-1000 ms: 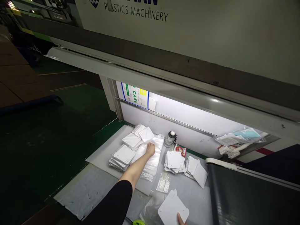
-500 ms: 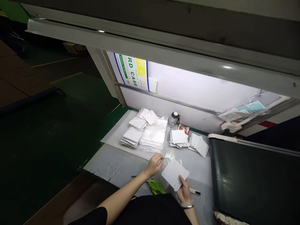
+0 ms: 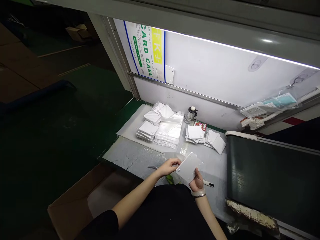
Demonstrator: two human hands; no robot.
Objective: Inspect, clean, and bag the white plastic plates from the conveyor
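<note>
My right hand point(image 3: 196, 181) grips a white plastic card case point(image 3: 188, 167) by its lower edge, tilted over the table point(image 3: 130, 156). My left hand point(image 3: 170, 165) is closed on a clear plastic bag point(image 3: 176, 156) at the card case's left edge. Behind them lie a stack of clear bags point(image 3: 170, 131), a pile of bagged cases point(image 3: 147, 130) and two heaps of loose white cases point(image 3: 195, 134) point(image 3: 216, 140).
A dark conveyor belt point(image 3: 270, 176) runs along the right. A small jar point(image 3: 191, 113) stands at the lit back wall, under a card case sign point(image 3: 150, 50). A pen point(image 3: 208, 183) and a green item point(image 3: 170, 179) lie beside my hands. An open cardboard box point(image 3: 82, 203) sits lower left.
My left hand came back from the stack of clear bags with a bag and met the card case, which my right hand raised. The view tilted downward.
</note>
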